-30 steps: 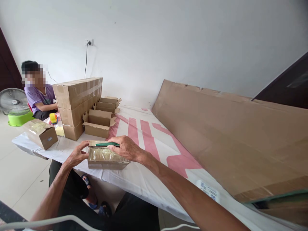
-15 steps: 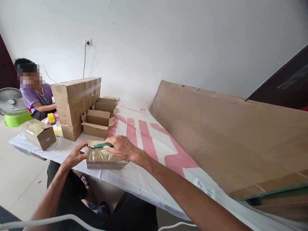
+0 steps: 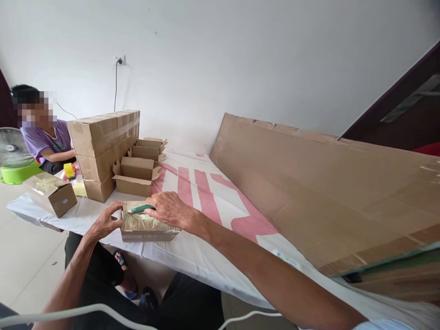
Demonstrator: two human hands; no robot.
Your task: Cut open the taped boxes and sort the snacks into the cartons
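Note:
A small taped cardboard box (image 3: 149,236) lies near the front edge of the cloth-covered table, its top crossed with shiny clear tape. My left hand (image 3: 106,222) grips the box's left end, thumb at the near side and fingers at the far corner. In my right hand (image 3: 168,208) is a green utility knife (image 3: 140,208), which points left and lies low over the far part of the box top. Whether its blade touches the tape I cannot tell.
Stacked sealed boxes (image 3: 98,158) stand behind, beside several open boxes (image 3: 132,183). At left are another taped box (image 3: 51,192), a yellow tape roll (image 3: 69,171) and a seated person (image 3: 48,142). A tall cardboard panel (image 3: 309,192) borders the right side.
The utility knife has tilted, its tip end now lower and nearer me over the box top. My left hand stays on the box. The whole view has shifted slightly.

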